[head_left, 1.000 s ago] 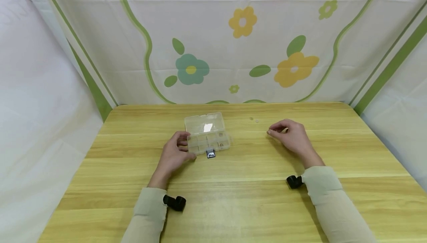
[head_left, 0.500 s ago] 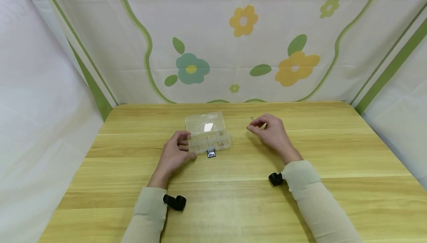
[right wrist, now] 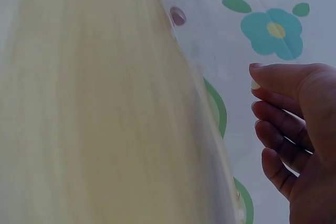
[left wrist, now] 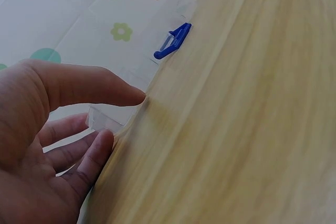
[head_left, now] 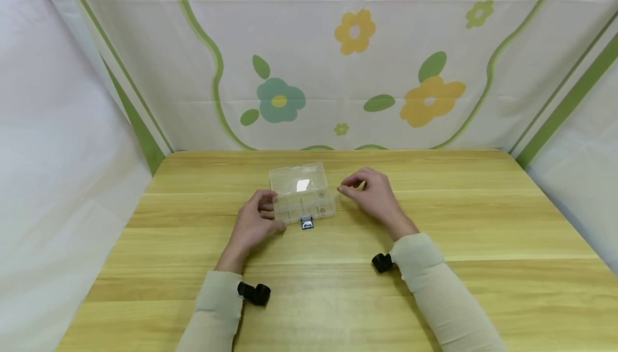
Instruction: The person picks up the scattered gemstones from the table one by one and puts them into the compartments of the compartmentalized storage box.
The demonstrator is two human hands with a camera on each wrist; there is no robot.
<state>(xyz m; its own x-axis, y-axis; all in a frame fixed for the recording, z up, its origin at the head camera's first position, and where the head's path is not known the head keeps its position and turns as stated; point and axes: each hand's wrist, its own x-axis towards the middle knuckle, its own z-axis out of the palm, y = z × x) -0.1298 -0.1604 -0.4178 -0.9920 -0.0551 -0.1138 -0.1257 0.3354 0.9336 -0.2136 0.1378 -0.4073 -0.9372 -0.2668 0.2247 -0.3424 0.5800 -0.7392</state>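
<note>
A clear plastic compartment box (head_left: 294, 213) lies on the wooden table, its lid (head_left: 285, 180) tipped back and its blue latch (head_left: 307, 223) hanging toward the person. My left hand (head_left: 252, 220) holds the box's left end between thumb and fingers. Just off the right end, above the table, is my right hand (head_left: 374, 195). In the right wrist view its thumb and forefinger pinch a small pale piece (right wrist: 255, 84), mostly covered, kind unclear. Two small brownish pieces sit in the right-hand compartments; one, reddish-brown (right wrist: 178, 16), shows through the box wall.
The wooden table (head_left: 309, 298) reaches back to a white cloth backdrop (head_left: 309, 46) printed with flowers. White cloth also hangs at both sides. A black wrist camera (head_left: 254, 293) sits on the left sleeve, another (head_left: 382, 262) on the right.
My right hand has moved left across the table, up to the box's right end. Two small flat pieces seen earlier behind it no longer show in the head view. The left hand stays on the box.
</note>
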